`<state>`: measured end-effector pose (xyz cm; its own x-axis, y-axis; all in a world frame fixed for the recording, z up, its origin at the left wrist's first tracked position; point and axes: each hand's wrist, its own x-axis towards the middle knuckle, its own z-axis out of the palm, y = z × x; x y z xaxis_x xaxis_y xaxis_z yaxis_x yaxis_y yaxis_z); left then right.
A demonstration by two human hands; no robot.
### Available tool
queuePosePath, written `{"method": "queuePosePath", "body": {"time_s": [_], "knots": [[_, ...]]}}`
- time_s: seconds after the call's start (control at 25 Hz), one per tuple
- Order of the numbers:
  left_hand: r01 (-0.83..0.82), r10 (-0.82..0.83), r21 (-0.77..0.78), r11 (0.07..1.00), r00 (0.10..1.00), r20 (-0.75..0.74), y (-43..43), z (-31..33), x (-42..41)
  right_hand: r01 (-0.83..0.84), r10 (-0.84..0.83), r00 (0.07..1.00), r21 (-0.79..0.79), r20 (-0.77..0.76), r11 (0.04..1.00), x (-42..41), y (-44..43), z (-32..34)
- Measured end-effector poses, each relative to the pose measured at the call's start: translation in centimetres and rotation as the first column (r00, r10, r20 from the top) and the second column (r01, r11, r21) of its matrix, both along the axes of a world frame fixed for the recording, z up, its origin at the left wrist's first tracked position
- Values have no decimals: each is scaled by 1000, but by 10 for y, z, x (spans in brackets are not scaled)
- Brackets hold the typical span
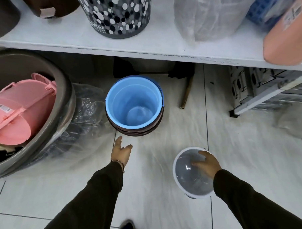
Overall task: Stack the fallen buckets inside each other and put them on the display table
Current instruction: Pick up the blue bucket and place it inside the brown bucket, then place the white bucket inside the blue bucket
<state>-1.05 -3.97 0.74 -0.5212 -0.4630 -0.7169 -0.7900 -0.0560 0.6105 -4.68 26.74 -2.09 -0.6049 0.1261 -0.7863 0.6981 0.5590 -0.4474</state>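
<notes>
Right now the blue bucket (134, 103) stands upright on the floor (167, 191), nested inside a dark brown bucket (135, 130) whose rim shows around its lower edge. Both sit just in front of the white tabletop (143, 43) edge, partly under it. Grey bucket (192, 174) with white rim is lower right, mouth toward the camera; right hand (207, 163) grips its rim, thumb outside, fingers curled inside. Cannot tell if it touches the floor. Left hand (121, 151) is empty, fingers loosely spread, palm down, near the brown bucket's rim but apart from it. Beaded bracelet (117, 162) on left wrist, dark sleeves on both arms. Left of the stack: big grey tub (65, 104) in clear plastic wrap, holding a pink bin (20, 111) on its side. On the tabletop: polka-dot bucket (118, 13), plastic-wrapped item (209, 13), blue crate (263, 9), peach container (287, 37) at right. Shoe toe (126, 228) at bottom edge.
</notes>
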Motion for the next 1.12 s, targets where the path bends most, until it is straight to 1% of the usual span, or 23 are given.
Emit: {"method": "queuePosePath", "body": {"time_s": [0.08, 0.12, 0.24, 0.36, 0.4, 0.44, 0.48, 0.52, 0.6, 0.68, 0.76, 0.88, 1.0, 1.04, 1.12], "knots": [[35, -35, 4, 999, 999, 16, 18, -7, 2, 34, -35, 999, 58, 1, 998, 9, 28, -8], [65, -66, 20, 998, 997, 33, 28, -15, 5, 24, -24, 1000, 100, 4, 995, 13, 42, -16], [141, -161, 154, 978, 979, 124, 76, -46, 23, -8, 6, 1000, 183, 13, 983, 27, 75, -42], [255, -314, 279, 926, 930, 190, 140, -82, 49, 2, -16, 996, 170, 85, 986, 45, 97, -75], [248, -323, 317, 915, 923, 208, 161, -93, 57, 10, -26, 993, 138, 112, 990, 50, 102, -83], [206, -294, 356, 911, 931, 216, 180, -101, 64, 55, -69, 987, 98, 146, 994, 54, 107, -91], [145, -238, 377, 915, 947, 214, 196, -106, 71, 113, -121, 978, 59, 167, 992, 57, 110, -95], [84, -161, 364, 928, 969, 188, 208, -109, 78, 158, -161, 975, 34, 151, 987, 61, 111, -96], [33, -56, 268, 963, 995, 80, 220, -104, 87, 222, -222, 974, -4, 39, 975, 62, 112, -87], [51, -46, 201, 978, 999, -29, 223, -89, 88, 216, -217, 972, -26, -92, 976, 56, 113, -63], [74, -44, 219, 973, 989, -139, 223, -60, 82, 199, -211, 951, -77, -227, 977, 45, 111, -28], [44, 42, 332, 942, 968, -247, 222, 3, 57, 149, -196, 893, -145, -404, 978, 16, 97, 41], [1, 131, 327, 945, 915, -383, 214, 63, 29, 63, -139, 825, -154, -547, 986, -22, 72, 110], [-46, 183, 312, 949, 886, -426, 207, 83, 20, 31, -123, 800, -164, -588, 986, -35, 60, 131], [-151, 284, 290, 945, 817, -501, 185, 114, 2, -76, -37, 760, -146, -649, 986, -63, 31, 163]]}}
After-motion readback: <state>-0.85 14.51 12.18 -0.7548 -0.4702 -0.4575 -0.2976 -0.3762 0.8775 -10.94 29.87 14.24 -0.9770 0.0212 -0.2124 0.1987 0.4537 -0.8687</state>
